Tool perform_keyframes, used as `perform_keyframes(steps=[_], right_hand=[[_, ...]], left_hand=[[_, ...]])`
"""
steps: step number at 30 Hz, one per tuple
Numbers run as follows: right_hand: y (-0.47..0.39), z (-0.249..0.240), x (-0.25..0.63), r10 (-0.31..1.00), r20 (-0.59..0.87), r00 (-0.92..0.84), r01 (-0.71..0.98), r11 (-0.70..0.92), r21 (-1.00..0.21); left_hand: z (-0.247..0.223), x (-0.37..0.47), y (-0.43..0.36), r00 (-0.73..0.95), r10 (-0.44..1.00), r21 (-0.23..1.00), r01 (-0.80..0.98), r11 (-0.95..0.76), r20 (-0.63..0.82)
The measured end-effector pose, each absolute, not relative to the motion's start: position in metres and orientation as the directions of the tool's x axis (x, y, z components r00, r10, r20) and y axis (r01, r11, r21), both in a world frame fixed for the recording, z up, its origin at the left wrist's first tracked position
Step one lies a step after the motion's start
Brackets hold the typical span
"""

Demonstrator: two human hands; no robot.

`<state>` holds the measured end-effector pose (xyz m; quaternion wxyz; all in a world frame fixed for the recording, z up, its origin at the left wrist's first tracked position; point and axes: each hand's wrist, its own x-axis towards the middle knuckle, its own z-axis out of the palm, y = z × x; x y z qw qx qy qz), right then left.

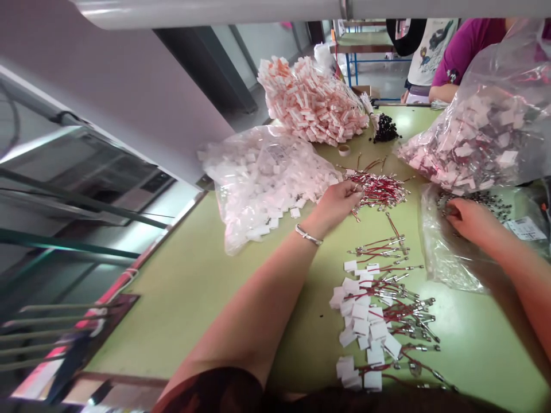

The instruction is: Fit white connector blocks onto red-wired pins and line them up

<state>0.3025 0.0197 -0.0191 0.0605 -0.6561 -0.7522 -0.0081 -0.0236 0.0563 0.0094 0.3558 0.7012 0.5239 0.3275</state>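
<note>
Two bare hands work over a pale green tabletop, seen from the wearer's own viewpoint. The left hand, a silver bracelet on its wrist, reaches to the near-left edge of a tangled heap of short red wires with silvery metal ends, its thumb and fingertips pressed together; whether a wire is pinched between them cannot be told. The right hand dips into an open clear plastic bag of small dark metal pieces, thumb and forefinger closed together, any piece between them too small to make out. The bag lies flat with its contents loose, probably so that fingers can pick from it easily. Nearer the wearer, more red wires lie roughly side by side, many with square white tags at their left ends (a loose column, not a neat one), which seems to keep them apart from the heap. A clear bag of small white pieces slumps beside the left hand, seemingly laid there for easy reach. Across the table, a person's purple sleeve shows.
</note>
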Motion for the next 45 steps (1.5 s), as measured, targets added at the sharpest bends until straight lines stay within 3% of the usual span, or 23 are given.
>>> perform_keyframes(steps=[3, 6, 9, 13, 16, 22, 25, 30, 34, 38, 41, 45], right_hand=[[0.016, -0.012, 0.301, 0.985, 0.079, -0.156, 0.987, 0.158, -0.029], [0.010, -0.002, 0.295, 0.974, 0.184, -0.132, 0.988, 0.145, -0.058], [-0.002, 0.010, 0.277, 0.936, 0.343, -0.077, 0.954, 0.170, -0.249], [-0.025, 0.019, 0.237, 0.933, 0.326, -0.151, 0.764, 0.319, -0.560], [-0.038, 0.018, 0.214, 0.921, 0.328, -0.209, 0.695, 0.375, -0.613], [-0.043, 0.014, 0.209, 0.943, 0.316, -0.104, 0.570, 0.317, -0.758], [-0.041, 0.012, 0.210, 0.945, 0.300, -0.130, 0.584, 0.317, -0.747], [-0.040, 0.010, 0.211, 0.907, 0.348, -0.237, 0.676, 0.411, -0.612], [-0.041, 0.009, 0.210, 0.913, 0.367, -0.180, 0.677, 0.385, -0.627], [-0.041, 0.008, 0.211, 0.888, 0.387, -0.249, 0.672, 0.446, -0.591], [-0.040, 0.008, 0.213, 0.874, 0.361, -0.324, 0.679, 0.481, -0.555], [-0.042, 0.008, 0.209, 0.896, 0.221, -0.385, 0.706, 0.441, -0.555]], left_hand=[[0.014, -0.016, 0.048, 0.285, 0.955, 0.861, 0.462, -0.213, 0.083], [0.018, -0.009, 0.039, 0.313, 0.944, 0.850, 0.467, -0.245, 0.100], [0.020, 0.001, 0.030, 0.383, 0.914, 0.834, 0.454, -0.314, 0.136], [0.020, 0.016, 0.014, 0.539, 0.821, 0.806, 0.393, -0.444, 0.189], [0.019, 0.023, 0.005, 0.591, 0.784, 0.817, 0.346, -0.461, 0.192], [0.022, 0.024, 0.003, 0.601, 0.783, 0.826, 0.352, -0.440, 0.161], [0.022, 0.024, 0.003, 0.625, 0.765, 0.823, 0.346, -0.451, 0.156], [0.018, 0.022, 0.005, 0.603, 0.778, 0.784, 0.392, -0.482, 0.177], [0.018, 0.022, 0.005, 0.625, 0.762, 0.768, 0.403, -0.497, 0.166], [0.016, 0.021, 0.005, 0.627, 0.761, 0.743, 0.429, -0.514, 0.164], [0.013, 0.018, 0.005, 0.674, 0.710, 0.605, 0.482, -0.633, 0.206], [0.015, 0.016, 0.003, 0.822, 0.553, 0.231, 0.517, -0.824, 0.135]])
